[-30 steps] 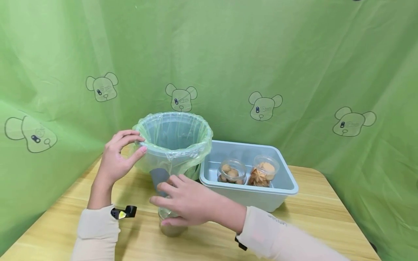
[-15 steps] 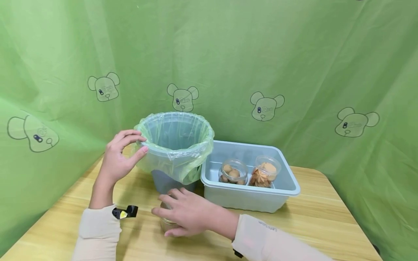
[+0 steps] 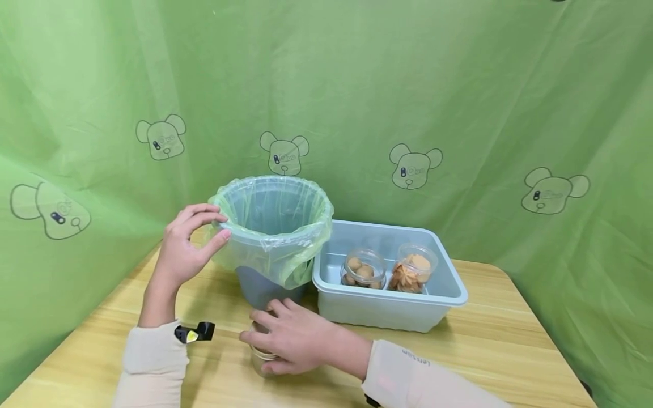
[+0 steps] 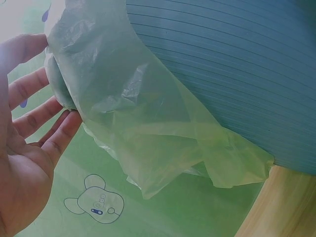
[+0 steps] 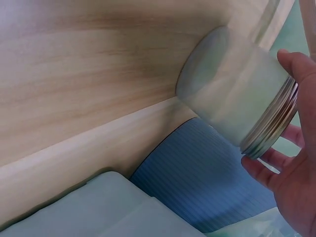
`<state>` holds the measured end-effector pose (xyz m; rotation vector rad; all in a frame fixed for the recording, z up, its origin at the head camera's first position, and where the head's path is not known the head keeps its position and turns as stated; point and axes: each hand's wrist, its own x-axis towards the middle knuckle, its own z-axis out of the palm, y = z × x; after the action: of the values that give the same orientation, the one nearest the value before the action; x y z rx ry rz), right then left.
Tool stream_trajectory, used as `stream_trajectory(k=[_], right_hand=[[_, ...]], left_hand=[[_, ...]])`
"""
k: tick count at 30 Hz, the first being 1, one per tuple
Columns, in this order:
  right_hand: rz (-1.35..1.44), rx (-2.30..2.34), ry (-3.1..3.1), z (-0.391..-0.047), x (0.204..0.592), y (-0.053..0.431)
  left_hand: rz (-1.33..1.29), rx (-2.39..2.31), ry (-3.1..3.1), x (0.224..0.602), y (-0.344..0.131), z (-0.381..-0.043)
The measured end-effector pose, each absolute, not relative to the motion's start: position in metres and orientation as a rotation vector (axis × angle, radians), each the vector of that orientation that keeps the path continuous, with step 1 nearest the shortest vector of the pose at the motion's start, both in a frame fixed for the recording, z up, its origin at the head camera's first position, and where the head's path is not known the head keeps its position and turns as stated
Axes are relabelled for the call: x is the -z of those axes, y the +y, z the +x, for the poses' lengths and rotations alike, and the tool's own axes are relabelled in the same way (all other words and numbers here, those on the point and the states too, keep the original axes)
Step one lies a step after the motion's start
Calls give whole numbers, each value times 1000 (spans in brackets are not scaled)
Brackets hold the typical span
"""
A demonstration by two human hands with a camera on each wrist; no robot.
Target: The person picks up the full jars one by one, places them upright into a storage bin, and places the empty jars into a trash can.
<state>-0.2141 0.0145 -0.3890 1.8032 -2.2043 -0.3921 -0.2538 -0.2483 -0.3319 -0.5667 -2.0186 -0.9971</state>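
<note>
In the head view, my right hand (image 3: 298, 343) reaches over a clear plastic jar (image 3: 262, 362) at the front of the table, its fingers and thumb around the top. The right wrist view shows the jar (image 5: 232, 84) see-through with no contents visible, its base against the tabletop, thumb and fingertips at the ridged neck. My left hand (image 3: 183, 243) rests against the left rim of a blue bin (image 3: 260, 286), fingers fairly straight. A thin green bag (image 3: 301, 252) lines the bin and folds over its rim; the left fingertips touch this bag (image 4: 133, 113) in the left wrist view.
Right of the bin stands a light blue rectangular tub (image 3: 382, 309). Inside it are a jar of round brown balls (image 3: 364, 272) and a jar of swirled cookies (image 3: 408, 275). Green cloth (image 3: 347, 85) with bear faces hangs behind and beside the wooden table (image 3: 484, 340).
The right hand has come slightly lower and nearer with the jar, and the front of the bin and hanging bag show more. The left hand keeps its place at the rim.
</note>
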Motion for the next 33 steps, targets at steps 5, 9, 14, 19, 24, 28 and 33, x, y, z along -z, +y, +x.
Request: stream_trajectory(k=[5, 9, 14, 19, 24, 28, 33], right_hand=[[1816, 425, -2146, -209, 387, 17], [1828, 409, -2120, -206, 382, 18], [1845, 383, -2071, -200, 370, 18], [1845, 384, -1970, -191, 349, 14], [1834, 411, -1878, -185, 325, 9], [1819, 441, -1844, -182, 307, 6], [1813, 450, -1792, -181, 285, 1]], left_hand=[[-562, 997, -2026, 332, -248, -253], [-557, 1000, -2032, 331, -247, -253], [-550, 1001, -2041, 332, -248, -252], [-550, 999, -2040, 332, -248, -251], [-546, 990, -2038, 332, -249, -251], [-549, 982, -2030, 331, -248, -251], [-556, 984, -2027, 331, -247, -252]])
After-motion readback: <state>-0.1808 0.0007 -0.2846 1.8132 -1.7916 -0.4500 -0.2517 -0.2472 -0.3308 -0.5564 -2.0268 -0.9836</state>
